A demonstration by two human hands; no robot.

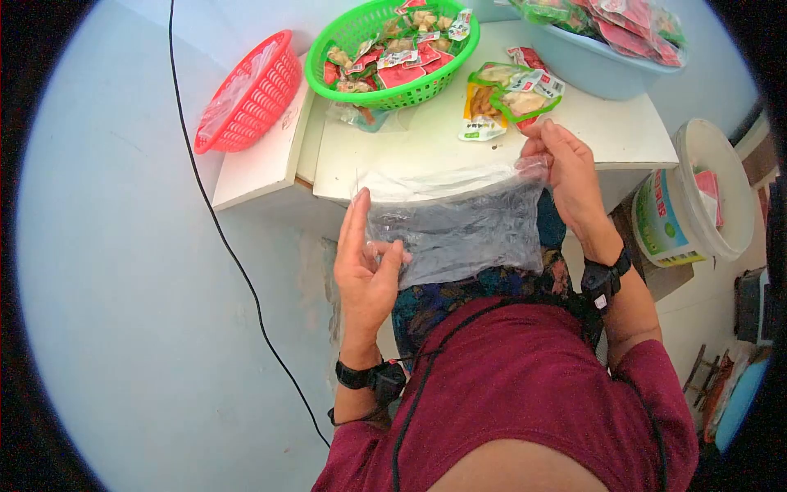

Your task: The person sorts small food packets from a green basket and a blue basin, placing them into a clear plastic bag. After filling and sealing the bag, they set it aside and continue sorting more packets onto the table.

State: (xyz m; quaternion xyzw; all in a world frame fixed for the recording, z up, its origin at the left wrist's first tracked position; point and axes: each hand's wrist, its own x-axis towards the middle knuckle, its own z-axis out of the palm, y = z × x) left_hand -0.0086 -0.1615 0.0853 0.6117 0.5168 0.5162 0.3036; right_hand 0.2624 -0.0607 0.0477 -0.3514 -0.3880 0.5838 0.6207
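A clear plastic bag [463,234] is spread between my two hands, in front of the table's near edge and above my lap. My left hand [365,266] is at the bag's left side, its longer fingers stretched upward and the thumb bent in against the film. At the upper right corner, my right hand [566,168] pinches the film between thumb and fingers. Just beyond that hand, several sealed food packets lie on the white table [402,156], among them a green-edged packet [525,98] and a yellow-and-white packet [484,115].
A green basket [392,97] filled with packets stands at the back. Left of it, a red basket [258,98] holds clear plastic bags. A light-blue basin [602,70] heaped with packets is at back right. A white bucket [684,201] stands right. A black cable [234,254] hangs along the left wall.
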